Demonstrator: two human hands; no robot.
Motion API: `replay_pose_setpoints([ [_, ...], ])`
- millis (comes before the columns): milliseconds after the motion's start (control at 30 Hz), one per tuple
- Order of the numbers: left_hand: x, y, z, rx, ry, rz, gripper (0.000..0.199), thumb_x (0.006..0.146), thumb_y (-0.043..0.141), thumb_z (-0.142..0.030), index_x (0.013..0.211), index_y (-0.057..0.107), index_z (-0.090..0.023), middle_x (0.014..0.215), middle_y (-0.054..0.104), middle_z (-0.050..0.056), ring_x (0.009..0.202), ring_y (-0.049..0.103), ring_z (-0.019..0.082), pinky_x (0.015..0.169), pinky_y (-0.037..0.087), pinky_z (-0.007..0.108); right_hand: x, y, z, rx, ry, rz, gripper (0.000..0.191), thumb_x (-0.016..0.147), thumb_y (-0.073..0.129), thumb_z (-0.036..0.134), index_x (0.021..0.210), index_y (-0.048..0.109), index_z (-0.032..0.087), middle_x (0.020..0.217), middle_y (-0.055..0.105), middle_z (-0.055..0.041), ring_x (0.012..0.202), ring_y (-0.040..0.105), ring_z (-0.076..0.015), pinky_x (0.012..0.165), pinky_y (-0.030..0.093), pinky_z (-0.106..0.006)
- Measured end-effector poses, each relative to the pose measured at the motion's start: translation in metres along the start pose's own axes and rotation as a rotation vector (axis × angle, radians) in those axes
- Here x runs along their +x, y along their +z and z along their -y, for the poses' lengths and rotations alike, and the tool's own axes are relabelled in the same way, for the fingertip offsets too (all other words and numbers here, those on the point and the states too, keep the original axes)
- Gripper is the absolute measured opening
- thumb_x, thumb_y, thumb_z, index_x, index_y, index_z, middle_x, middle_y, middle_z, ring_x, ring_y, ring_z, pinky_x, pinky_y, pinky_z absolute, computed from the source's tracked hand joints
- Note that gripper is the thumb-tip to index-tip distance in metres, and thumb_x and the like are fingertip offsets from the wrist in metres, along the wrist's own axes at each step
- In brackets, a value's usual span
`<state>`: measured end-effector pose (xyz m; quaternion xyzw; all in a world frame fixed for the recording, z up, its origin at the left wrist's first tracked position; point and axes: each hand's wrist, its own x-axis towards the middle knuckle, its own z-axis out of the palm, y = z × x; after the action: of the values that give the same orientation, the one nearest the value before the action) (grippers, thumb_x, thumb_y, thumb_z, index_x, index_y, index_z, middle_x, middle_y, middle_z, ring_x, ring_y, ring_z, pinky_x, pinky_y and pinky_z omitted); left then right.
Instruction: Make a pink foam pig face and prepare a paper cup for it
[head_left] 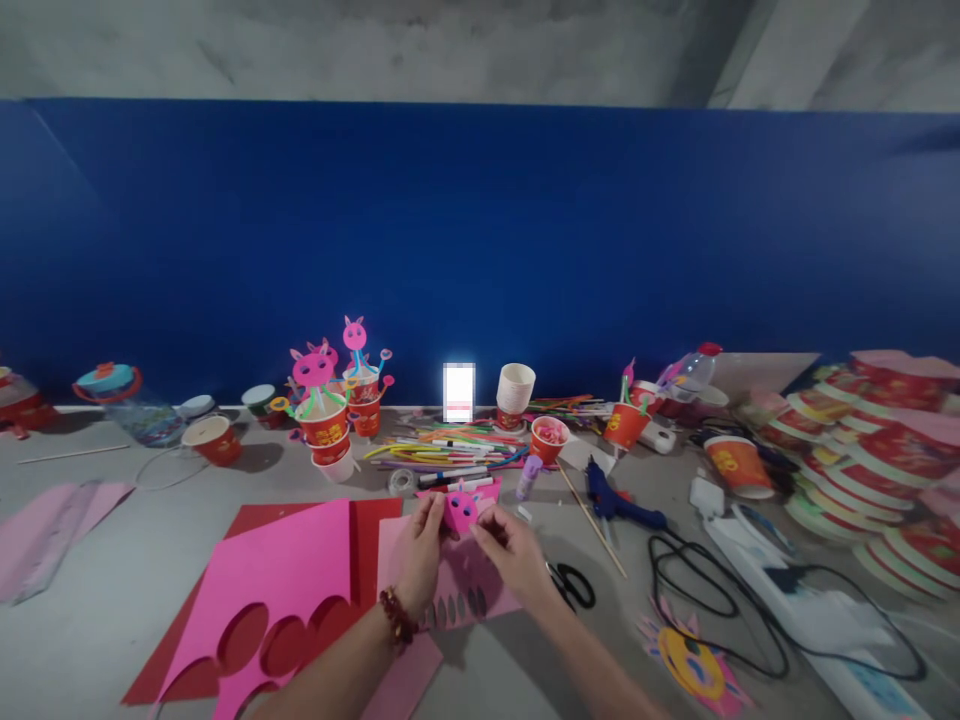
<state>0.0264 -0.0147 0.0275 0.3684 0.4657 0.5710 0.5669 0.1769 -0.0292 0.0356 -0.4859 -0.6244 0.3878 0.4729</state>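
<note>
A small pink paper animal face with ears and dark eyes is held up in front of me, above a pale pink sheet. My left hand, with a beaded bracelet at its wrist, pinches the face's left edge. At the lower right edge, my right hand has its thumb and fingers closed on the same face. Grey pointed oval cutouts lie in a row on the pale sheet below. Beside my right hand stands a purple glue stick, and black-handled scissors lie partly hidden by the wrist.
Pink card with round holes lies over red card at left. Behind are pipe cleaners and decorated cups. On the right lie a blue glue gun, a black cable, a power strip and stacked paper bowls.
</note>
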Motion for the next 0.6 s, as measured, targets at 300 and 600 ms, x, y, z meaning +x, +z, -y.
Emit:
replay_pose_setpoints([
  [300, 0.015, 0.002, -0.005, 0.156, 0.04, 0.173, 0.031, 0.078, 0.066, -0.049, 0.076, 0.06, -0.019, 0.06, 0.052, -0.005, 0.055, 0.049, 0.011, 0.054, 0.04, 0.021, 0.006, -0.01, -0.024, 0.132, 0.069, -0.064, 0.029, 0.086, 0.06, 0.046, 0.073, 0.054, 0.021, 0.058, 0.048, 0.005, 0.048, 0.046, -0.0119, 0.049, 0.039, -0.023],
  [600, 0.058, -0.028, -0.041, 0.388, 0.09, 0.157, 0.034, 0.07, 0.068, -0.05, 0.075, 0.064, -0.017, 0.059, 0.059, -0.003, 0.049, 0.05, 0.01, 0.049, 0.041, 0.021, -0.001, -0.01, -0.031, 0.057, 0.039, -0.045, 0.025, 0.089, 0.054, 0.042, 0.074, 0.052, 0.021, 0.058, 0.049, 0.0039, 0.05, 0.046, -0.0126, 0.049, 0.037, -0.023],
])
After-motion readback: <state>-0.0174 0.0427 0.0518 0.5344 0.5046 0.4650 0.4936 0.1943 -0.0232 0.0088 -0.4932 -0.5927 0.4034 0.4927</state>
